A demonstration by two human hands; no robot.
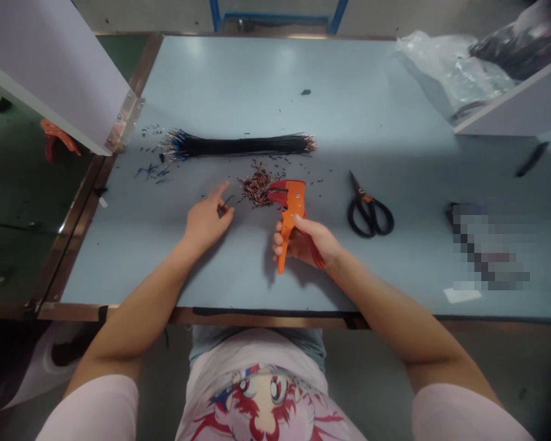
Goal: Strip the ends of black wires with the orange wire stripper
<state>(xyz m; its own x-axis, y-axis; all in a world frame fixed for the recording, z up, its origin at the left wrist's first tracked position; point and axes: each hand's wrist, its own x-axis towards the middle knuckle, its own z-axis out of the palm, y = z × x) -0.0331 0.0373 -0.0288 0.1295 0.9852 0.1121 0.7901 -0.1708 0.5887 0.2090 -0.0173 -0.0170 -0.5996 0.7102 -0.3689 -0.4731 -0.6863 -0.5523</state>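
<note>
In my right hand (310,239) is an orange and red wire stripper (295,202), its handles wrapped by my fingers and its jaws turned left over the edge of a pile of stripped insulation bits (257,185). My left hand (209,214) rests low over the table just left of that pile, index finger stretched out and thumb apart from it. A short dark strand shows beside those fingers; whether it is touched I cannot tell. Behind both hands lies a long bundle of black wires (243,146), with bare coppery ends at right and blue among the left ends.
Black-handled scissors (371,214) lie right of my right hand. Blue scraps (153,171) are scattered at the left. A clear plastic bag (459,73) is at the back right, near a white panel (518,101). Another white panel (59,67) stands at the left edge.
</note>
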